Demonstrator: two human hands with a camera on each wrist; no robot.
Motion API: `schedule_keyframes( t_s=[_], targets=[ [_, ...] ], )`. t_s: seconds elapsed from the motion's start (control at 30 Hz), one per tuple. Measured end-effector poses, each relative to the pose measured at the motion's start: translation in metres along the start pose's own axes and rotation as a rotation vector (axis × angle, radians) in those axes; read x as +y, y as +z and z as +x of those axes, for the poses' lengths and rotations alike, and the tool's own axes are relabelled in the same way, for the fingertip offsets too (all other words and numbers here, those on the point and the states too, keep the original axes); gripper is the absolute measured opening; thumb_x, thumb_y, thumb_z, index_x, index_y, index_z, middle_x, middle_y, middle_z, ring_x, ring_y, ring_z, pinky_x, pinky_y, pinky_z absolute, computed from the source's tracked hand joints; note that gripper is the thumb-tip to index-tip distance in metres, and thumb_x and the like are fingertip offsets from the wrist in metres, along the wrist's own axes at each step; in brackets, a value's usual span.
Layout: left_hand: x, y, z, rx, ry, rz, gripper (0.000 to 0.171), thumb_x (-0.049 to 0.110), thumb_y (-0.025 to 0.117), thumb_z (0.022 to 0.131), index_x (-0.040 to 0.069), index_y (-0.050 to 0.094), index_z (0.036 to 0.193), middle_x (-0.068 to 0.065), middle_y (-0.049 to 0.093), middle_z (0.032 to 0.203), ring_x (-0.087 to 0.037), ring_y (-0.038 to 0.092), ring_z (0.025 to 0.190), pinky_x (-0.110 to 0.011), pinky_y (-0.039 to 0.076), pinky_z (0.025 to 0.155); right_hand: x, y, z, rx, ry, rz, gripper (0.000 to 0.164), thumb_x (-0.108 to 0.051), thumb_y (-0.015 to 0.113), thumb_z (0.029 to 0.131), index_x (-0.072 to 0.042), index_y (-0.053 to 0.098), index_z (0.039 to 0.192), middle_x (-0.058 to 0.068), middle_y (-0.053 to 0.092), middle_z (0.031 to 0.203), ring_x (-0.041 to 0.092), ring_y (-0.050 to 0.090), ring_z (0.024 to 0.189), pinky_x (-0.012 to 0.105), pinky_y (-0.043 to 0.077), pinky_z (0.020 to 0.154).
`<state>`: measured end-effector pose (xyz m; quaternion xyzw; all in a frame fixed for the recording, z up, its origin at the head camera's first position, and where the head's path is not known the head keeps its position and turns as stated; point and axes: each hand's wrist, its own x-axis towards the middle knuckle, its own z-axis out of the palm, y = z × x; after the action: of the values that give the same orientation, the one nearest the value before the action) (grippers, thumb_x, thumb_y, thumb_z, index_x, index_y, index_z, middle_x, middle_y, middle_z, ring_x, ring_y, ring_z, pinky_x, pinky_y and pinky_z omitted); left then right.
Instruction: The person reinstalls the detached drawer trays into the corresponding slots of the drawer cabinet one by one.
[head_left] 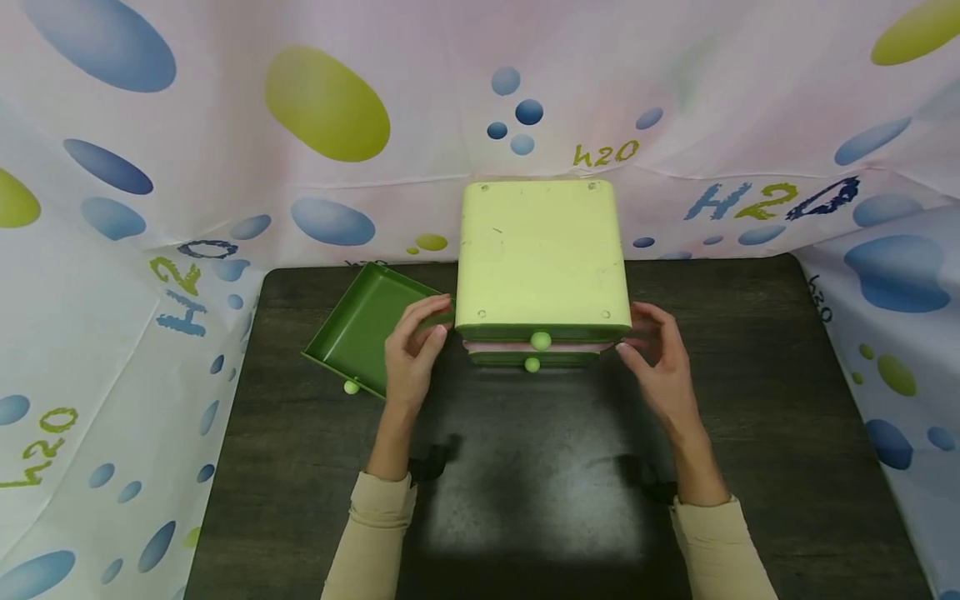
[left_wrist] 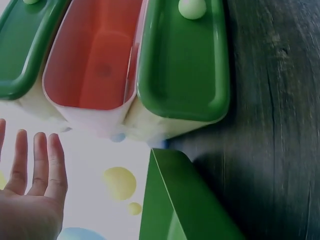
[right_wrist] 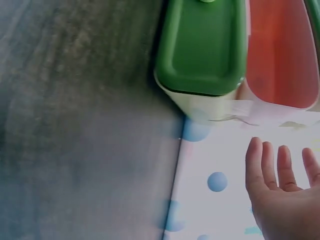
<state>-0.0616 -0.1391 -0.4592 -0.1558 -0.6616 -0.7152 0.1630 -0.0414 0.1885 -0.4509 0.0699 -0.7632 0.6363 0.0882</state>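
A stacked drawer organizer (head_left: 542, 250) with a pale yellow-green top stands at the back of the table. In the left wrist view its pink middle tier (left_wrist: 95, 55) has an open front, between two tiers with green drawer fronts (left_wrist: 185, 60) and round light-green knobs (left_wrist: 192, 8). A loose green drawer (head_left: 367, 325) lies to the organizer's left. My left hand (head_left: 412, 350), fingers extended, is beside the organizer's left side and near the loose drawer. Beside its right side is my right hand (head_left: 660, 362), fingers also extended. Neither hand grips anything.
The dark wood-patterned table (head_left: 750, 400) stretches in front of and around the organizer. A light curtain (head_left: 420, 108) with blue and green spots hangs behind it and on both sides. The loose drawer lies at an angle with its knob (head_left: 351, 387) toward the front.
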Motion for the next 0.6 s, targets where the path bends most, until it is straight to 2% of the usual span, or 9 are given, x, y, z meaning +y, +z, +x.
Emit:
schedule_keyframes(
  t_s=[0.13,0.27,0.4,0.5,0.6],
  targets=[
    [-0.002,-0.007,-0.002,0.001,-0.008,0.016,0.036,0.011,0.061,0.1,-0.011,0.06,0.128,-0.024,0.057,0.13,-0.04,0.054,0.119,-0.046,0.051,0.094,-0.01,-0.001,0.005,-0.001,-0.073,0.032,0.052,0.01,0.057,0.095,0.01,0.039,0.143,0.026,0.045,0.141,0.026,0.05,0.126,0.028,0.043,0.097],
    [0.0,-0.016,-0.002,-0.02,-0.023,0.087,0.034,-0.001,0.058,0.098,-0.009,0.058,0.132,-0.024,0.056,0.134,-0.038,0.051,0.125,-0.048,0.045,0.1,-0.019,-0.003,0.013,-0.01,-0.132,0.071,0.053,0.003,0.057,0.096,0.008,0.04,0.145,0.02,0.044,0.145,0.035,0.046,0.13,0.029,0.043,0.101],
    [0.009,-0.026,-0.002,-0.02,-0.039,0.214,0.043,-0.013,0.057,0.093,-0.008,0.055,0.136,-0.026,0.053,0.136,-0.033,0.049,0.128,-0.058,0.038,0.103,-0.022,-0.004,0.019,-0.045,-0.188,0.115,0.056,-0.002,0.059,0.097,0.006,0.039,0.148,0.021,0.039,0.15,0.033,0.042,0.134,0.035,0.041,0.106],
    [0.019,-0.032,-0.002,-0.001,-0.052,0.303,0.043,-0.012,0.06,0.092,-0.01,0.055,0.134,-0.03,0.053,0.133,-0.035,0.05,0.125,-0.063,0.036,0.101,-0.017,-0.006,0.023,-0.075,-0.24,0.129,0.059,-0.011,0.063,0.098,0.005,0.039,0.149,0.026,0.034,0.153,0.035,0.039,0.135,0.038,0.039,0.108],
    [0.025,-0.038,-0.003,0.01,-0.074,0.355,0.04,-0.01,0.061,0.093,-0.012,0.056,0.132,-0.031,0.053,0.131,-0.04,0.05,0.123,-0.061,0.037,0.101,-0.011,-0.006,0.026,-0.092,-0.27,0.129,0.061,-0.021,0.066,0.098,0.004,0.042,0.148,0.025,0.032,0.154,0.036,0.037,0.137,0.038,0.038,0.108]
  ],
)
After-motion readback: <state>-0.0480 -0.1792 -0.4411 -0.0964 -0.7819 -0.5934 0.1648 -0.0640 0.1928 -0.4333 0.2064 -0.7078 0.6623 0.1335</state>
